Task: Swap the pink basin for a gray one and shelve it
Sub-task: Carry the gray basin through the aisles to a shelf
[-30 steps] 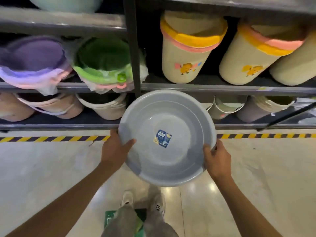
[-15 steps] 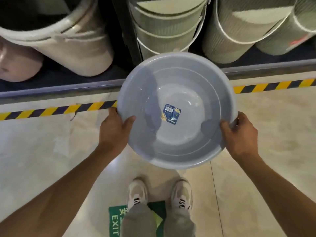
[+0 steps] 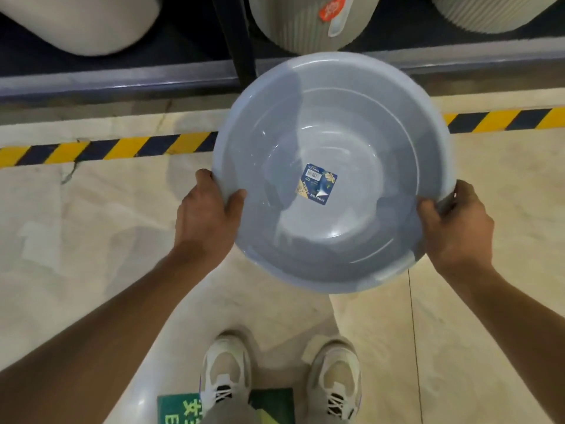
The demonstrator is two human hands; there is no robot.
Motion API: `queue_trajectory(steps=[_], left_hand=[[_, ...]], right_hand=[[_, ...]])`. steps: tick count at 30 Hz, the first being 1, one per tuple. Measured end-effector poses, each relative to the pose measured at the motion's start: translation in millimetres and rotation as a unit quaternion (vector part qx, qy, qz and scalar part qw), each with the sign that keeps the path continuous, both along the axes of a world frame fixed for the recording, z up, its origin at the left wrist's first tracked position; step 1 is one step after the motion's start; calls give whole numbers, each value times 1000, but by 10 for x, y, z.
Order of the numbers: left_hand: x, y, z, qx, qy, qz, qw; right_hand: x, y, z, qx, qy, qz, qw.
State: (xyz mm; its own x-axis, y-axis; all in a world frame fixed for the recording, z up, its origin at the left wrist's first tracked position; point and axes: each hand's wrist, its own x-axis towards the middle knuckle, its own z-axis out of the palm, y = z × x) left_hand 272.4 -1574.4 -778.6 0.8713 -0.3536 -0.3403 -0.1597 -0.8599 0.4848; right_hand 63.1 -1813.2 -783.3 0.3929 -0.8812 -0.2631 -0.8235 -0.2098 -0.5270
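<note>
I hold a round gray basin (image 3: 351, 249) in front of me with both hands, its open side facing up toward the camera. A blue label (image 3: 316, 184) is stuck in its bottom. My left hand (image 3: 206, 218) grips the rim on the left, thumb over the edge. My right hand (image 3: 457, 224) grips the rim on the right. The basin hangs above the floor, its far edge close to the lowest shelf. No pink basin is in view.
The dark bottom shelf edge (image 3: 122, 82) runs across the top, with a black upright post (image 3: 237, 41). Pale buckets (image 3: 82, 22) and ribbed bins (image 3: 305, 26) lie on it. Yellow-black tape (image 3: 107, 149) marks the floor. My shoes (image 3: 226, 374) stand by a green exit sign (image 3: 180, 408).
The view has tilted down and closer to the bottom shelf; upper shelves have left the frame. The basin stays held in both hands, lower and nearer the shelf edge.
</note>
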Motion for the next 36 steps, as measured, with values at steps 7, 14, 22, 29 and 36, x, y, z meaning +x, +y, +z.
queue_trajectory(steps=[7,14,22,29,36], left_hand=[[-43,-37,-339,21,-36,-42,998],[-100,-24,-527,37,-61,-64,995],[-66,-51,-618,-11,74,4,997],[-124,56,-669,-131,357,178,908],[-216,36,-531,-175,304,221,910]], right_hand=[[-55,-17,-279,5,7,-1,1000],[-25,-43,-373,11,25,-35,999],[-59,-100,-449,89,2,-57,994],[-171,-65,-487,354,-102,-176,913],[-151,-5,-300,329,-90,-128,931]])
